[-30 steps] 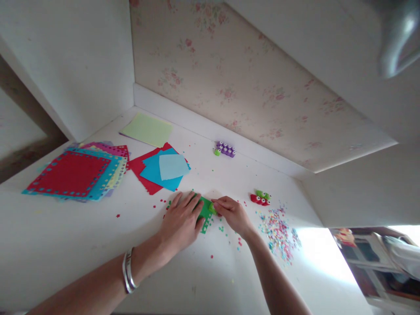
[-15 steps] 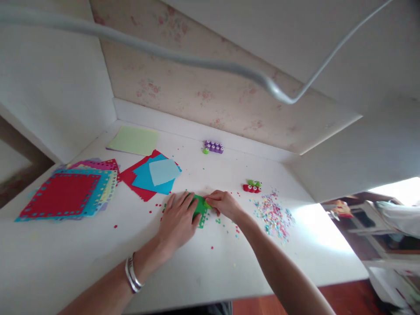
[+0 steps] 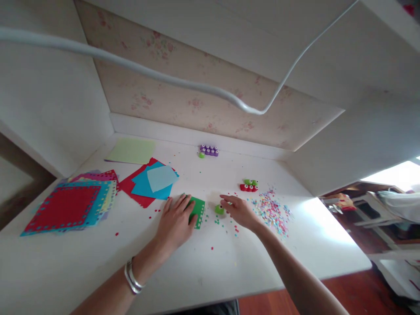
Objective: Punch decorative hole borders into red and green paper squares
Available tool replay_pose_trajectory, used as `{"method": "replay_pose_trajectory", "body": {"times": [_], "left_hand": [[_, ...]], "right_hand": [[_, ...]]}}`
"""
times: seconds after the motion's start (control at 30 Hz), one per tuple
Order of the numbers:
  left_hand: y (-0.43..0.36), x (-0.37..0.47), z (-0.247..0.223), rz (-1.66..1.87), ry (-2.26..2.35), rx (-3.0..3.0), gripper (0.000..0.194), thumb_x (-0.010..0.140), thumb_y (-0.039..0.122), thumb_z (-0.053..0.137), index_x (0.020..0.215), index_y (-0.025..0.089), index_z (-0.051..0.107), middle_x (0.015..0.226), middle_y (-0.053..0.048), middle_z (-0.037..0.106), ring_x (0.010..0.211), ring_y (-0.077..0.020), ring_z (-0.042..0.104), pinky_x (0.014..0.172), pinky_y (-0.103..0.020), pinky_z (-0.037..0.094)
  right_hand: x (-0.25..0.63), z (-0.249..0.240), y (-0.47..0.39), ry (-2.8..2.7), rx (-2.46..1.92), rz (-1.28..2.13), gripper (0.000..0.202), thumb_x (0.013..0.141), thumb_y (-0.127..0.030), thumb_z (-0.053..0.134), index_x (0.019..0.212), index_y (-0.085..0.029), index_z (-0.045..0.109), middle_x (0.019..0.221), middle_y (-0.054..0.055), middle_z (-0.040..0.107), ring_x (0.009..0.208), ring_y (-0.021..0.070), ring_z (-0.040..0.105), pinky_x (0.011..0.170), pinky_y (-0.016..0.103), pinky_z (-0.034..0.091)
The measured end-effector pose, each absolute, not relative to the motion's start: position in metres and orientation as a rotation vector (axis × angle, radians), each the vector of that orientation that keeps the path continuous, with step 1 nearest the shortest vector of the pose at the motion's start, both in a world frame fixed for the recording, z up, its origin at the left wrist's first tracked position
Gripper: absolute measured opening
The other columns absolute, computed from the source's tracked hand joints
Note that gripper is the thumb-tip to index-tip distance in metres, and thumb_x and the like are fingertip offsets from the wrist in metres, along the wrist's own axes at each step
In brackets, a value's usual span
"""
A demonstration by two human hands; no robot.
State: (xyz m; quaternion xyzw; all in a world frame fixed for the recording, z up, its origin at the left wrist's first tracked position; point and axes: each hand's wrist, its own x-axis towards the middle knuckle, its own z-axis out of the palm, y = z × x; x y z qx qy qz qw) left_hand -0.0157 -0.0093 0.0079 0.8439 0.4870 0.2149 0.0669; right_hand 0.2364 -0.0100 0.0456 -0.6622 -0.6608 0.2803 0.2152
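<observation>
My left hand (image 3: 176,221) lies flat with spread fingers on a green paper (image 3: 197,211) that has small punched holes along its right edge. Just right of the paper, a green punch with an eye (image 3: 219,209) sits on the white table (image 3: 183,267). My right hand (image 3: 236,211) is beside that punch, its fingers apart and holding nothing; the fingertips are at the punch's right side, and contact is hard to tell. Green and red paper bits lie around the paper.
Bordered coloured sheets (image 3: 65,205) are stacked at the left. Red and blue papers (image 3: 139,181) and pale green sheets (image 3: 131,150) lie farther back. Purple punches (image 3: 209,150) stand near the wall, red punches (image 3: 248,187) at the right, beside scattered confetti (image 3: 273,211).
My right hand has let go of the green punch and opened. The punch has moved off the green paper's edge to the right. The camera view has shifted slightly.
</observation>
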Motion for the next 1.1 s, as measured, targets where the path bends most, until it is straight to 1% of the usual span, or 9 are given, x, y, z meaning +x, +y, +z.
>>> {"method": "replay_pose_trajectory", "body": {"times": [0.13,0.27,0.4,0.5,0.6,0.67,0.77,0.9,1.1], "left_hand": [[-0.009,-0.016,0.009,0.625,1.462,2.562,0.035,0.093,0.028,0.049,0.125,0.021,0.061,0.144,-0.009,0.053,0.135,-0.0274,0.045,0.114,-0.055,0.025],[-0.007,-0.018,0.008,0.653,1.467,2.561,0.033,0.093,0.029,0.049,0.123,0.024,0.063,0.141,-0.008,0.055,0.133,-0.0276,0.046,0.114,-0.054,0.027],[-0.003,-0.020,0.004,0.675,1.464,2.572,0.033,0.094,0.034,0.048,0.122,0.023,0.063,0.138,-0.009,0.057,0.131,-0.0294,0.047,0.112,-0.056,0.029],[-0.001,-0.020,0.001,0.689,1.457,2.578,0.034,0.094,0.035,0.048,0.121,0.022,0.063,0.136,-0.010,0.058,0.129,-0.0308,0.049,0.110,-0.058,0.030],[0.000,-0.020,-0.001,0.701,1.450,2.576,0.032,0.093,0.033,0.049,0.120,0.023,0.064,0.134,-0.010,0.059,0.127,-0.0304,0.051,0.109,-0.058,0.031],[0.000,-0.019,-0.002,0.706,1.448,2.571,0.031,0.093,0.032,0.050,0.120,0.023,0.064,0.133,-0.009,0.060,0.125,-0.0300,0.052,0.109,-0.059,0.031],[0.001,-0.019,-0.002,0.729,1.447,2.559,0.030,0.093,0.031,0.051,0.119,0.024,0.064,0.132,-0.009,0.061,0.124,-0.0304,0.053,0.108,-0.060,0.033],[0.003,-0.020,-0.001,0.789,1.410,2.548,0.030,0.093,0.031,0.051,0.118,0.021,0.065,0.130,-0.011,0.060,0.123,-0.0292,0.053,0.109,-0.055,0.036],[0.006,-0.022,0.000,0.822,1.389,2.530,0.032,0.093,0.032,0.051,0.120,0.018,0.063,0.129,-0.012,0.059,0.123,-0.0285,0.052,0.109,-0.049,0.040]], "right_hand": [[0.227,0.049,-0.016,-1.969,-1.860,0.482,0.032,0.089,-0.046,0.059,0.105,-0.023,0.075,0.093,0.007,0.072,0.067,0.0169,0.065,0.069,0.032,0.050],[0.223,0.052,-0.014,-2.026,-1.866,0.438,0.016,0.086,-0.034,0.063,0.089,-0.027,0.078,0.087,0.004,0.074,0.073,0.0196,0.067,0.070,0.031,0.050],[0.242,0.057,-0.006,-1.881,-1.845,0.700,0.015,0.083,-0.033,0.066,0.088,-0.028,0.078,0.082,0.003,0.076,0.072,0.0211,0.070,0.069,0.033,0.052],[0.272,0.058,0.007,-1.717,-1.762,0.865,0.022,0.080,-0.035,0.067,0.097,-0.026,0.077,0.085,0.002,0.077,0.076,0.0215,0.071,0.069,0.034,0.055],[0.308,0.065,0.030,-1.677,-1.795,0.723,0.030,0.080,-0.035,0.064,0.105,-0.022,0.075,0.090,0.004,0.077,0.080,0.0210,0.072,0.072,0.033,0.056],[0.331,0.072,0.046,-1.745,-1.952,0.511,0.033,0.084,-0.036,0.058,0.108,-0.020,0.074,0.086,0.005,0.077,0.075,0.0202,0.072,0.067,0.031,0.056],[0.357,0.081,0.067,-1.828,-2.051,0.326,0.029,0.082,-0.030,0.057,0.101,-0.021,0.076,0.084,0.006,0.077,0.075,0.0217,0.072,0.068,0.032,0.054],[0.369,0.076,0.080,-2.007,-2.038,0.230,0.021,0.079,-0.023,0.059,0.088,-0.027,0.078,0.096,0.004,0.076,0.091,0.0235,0.070,0.081,0.032,0.051],[0.369,0.057,0.085,-2.208,-2.030,0.215,0.022,0.083,-0.019,0.058,0.088,-0.027,0.078,0.098,0.003,0.076,0.092,0.0233,0.070,0.084,0.032,0.050]]}}
